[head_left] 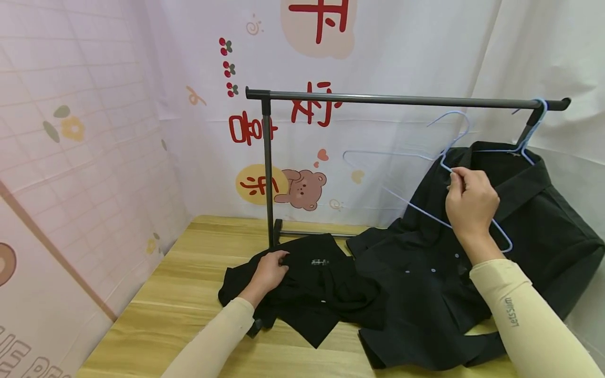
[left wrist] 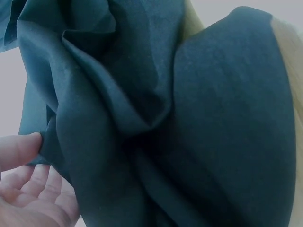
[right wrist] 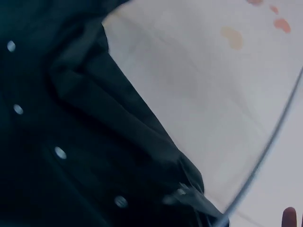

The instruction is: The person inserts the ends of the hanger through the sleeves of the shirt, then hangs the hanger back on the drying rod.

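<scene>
My left hand (head_left: pixel 270 270) pinches the edge of a black shirt (head_left: pixel 307 294) that lies crumpled on the table. In the left wrist view, the thumb (left wrist: pixel 21 149) presses against the dark cloth (left wrist: pixel 109 142), the other fingers showing below it. Raised at the right, my right hand (head_left: pixel 472 202) grips a light blue hanger (head_left: pixel 427 214) just under its hook. The hook is off the rail, and the hanger tilts in front of a second black shirt (head_left: pixel 557 215). A bar of the hanger (right wrist: pixel 265 153) crosses the right wrist view, with a fingertip (right wrist: pixel 289 218) near the corner.
A dark metal rail (head_left: pixel 397 100) on a stand spans the back of the wooden table (head_left: pixel 165 294). Another blue hanger (head_left: pixel 536 126) hooks over its right end and carries the second shirt. A printed white curtain (head_left: pixel 198 157) covers the wall behind.
</scene>
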`<act>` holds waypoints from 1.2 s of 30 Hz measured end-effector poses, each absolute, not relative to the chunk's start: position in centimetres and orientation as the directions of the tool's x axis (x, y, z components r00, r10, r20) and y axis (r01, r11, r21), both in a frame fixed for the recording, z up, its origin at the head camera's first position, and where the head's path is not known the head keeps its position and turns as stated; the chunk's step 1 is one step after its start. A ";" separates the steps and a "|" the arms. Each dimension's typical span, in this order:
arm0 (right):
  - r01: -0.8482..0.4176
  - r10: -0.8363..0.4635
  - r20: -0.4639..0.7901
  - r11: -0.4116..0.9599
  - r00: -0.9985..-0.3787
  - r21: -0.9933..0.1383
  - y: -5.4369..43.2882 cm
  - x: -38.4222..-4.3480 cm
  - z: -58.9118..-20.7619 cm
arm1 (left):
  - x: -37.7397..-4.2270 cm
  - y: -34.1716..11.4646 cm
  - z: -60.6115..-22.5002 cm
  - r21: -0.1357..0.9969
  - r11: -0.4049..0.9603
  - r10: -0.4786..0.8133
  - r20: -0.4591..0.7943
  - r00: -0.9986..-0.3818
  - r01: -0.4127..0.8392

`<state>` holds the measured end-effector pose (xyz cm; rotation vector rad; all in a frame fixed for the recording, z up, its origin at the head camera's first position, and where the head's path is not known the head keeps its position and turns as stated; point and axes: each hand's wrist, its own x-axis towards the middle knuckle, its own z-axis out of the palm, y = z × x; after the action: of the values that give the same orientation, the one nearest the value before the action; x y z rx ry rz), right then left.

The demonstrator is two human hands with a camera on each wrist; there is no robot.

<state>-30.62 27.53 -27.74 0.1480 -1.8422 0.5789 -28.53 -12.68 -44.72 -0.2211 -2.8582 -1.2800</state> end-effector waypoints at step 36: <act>-0.649 -0.192 0.799 0.702 -0.569 -0.293 22.5 -30.9 -41.7 | -29.1 -12.0 -43.7 0.838 0.486 0.206 0.167 -0.964 0.249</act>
<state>-30.85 22.51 -41.71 0.6396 -2.1246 0.7444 -29.05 -11.97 -43.72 -0.4086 -2.6694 -1.5169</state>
